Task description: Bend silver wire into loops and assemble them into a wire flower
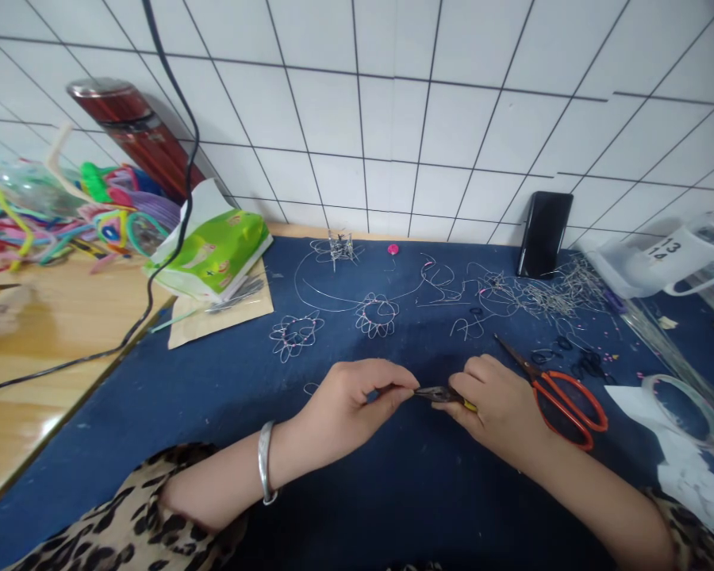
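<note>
My right hand (497, 400) is closed round small pliers (437, 393) with a yellow handle, their jaws pointing left. Thumb and forefinger of my left hand (357, 400) pinch together right at the tips of those jaws; what lies between them is too small to make out. Behind the left wrist a thin wire loop (311, 388) pokes out, and I cannot tell whether the hand holds it. Beyond the hands, two flower-shaped wire rings (377, 316) (296, 335) lie flat on the dark blue cloth (345, 507).
Orange-handled scissors (571, 408) lie by my right forearm. Farther back are tangled wire offcuts (547, 289), a leaning black phone (544, 235) and a white mug (684, 254). A roll of clear tape (684, 411) lies right; a green tissue pack (214, 254) and black cable (193, 119) are left.
</note>
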### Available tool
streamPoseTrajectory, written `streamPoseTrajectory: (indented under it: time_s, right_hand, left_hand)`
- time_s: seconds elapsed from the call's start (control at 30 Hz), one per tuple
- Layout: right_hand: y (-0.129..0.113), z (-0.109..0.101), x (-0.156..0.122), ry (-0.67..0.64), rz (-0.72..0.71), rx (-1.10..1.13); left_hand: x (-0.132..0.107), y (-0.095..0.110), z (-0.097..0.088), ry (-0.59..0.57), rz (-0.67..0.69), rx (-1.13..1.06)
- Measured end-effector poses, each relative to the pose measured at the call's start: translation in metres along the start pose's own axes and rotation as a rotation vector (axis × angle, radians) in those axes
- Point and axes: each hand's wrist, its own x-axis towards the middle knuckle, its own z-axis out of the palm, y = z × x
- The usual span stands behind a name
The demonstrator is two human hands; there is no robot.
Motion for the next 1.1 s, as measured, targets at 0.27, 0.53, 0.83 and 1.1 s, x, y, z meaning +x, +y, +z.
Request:
streamPoseTrajectory:
  time_s: [0.27, 0.53, 0.83, 1.1]
  right_hand:
    - [0.000, 0.003, -0.001, -0.027, 0.009, -0.006]
    - [0.000, 0.002, -0.001, 0.071, -0.033, -0.078]
    - [0.000, -0.003, -0.003, 0.223, -0.179, -0.332]
    - [-0.002, -0.003, -0.005, 0.306, -0.200, -0.423]
  left_hand:
    - [-0.001, -0.004, 0.001, -0.002, 0.125, 0.174]
    - [0.007, -0.009, 0.000, -0.010, -0.411, -0.336]
    - [0.006, -0.013, 0.008, 0.014, -0.553, -0.670]
    - [0.002, -0.008, 0.015, -0.013, -0.574, -0.730]
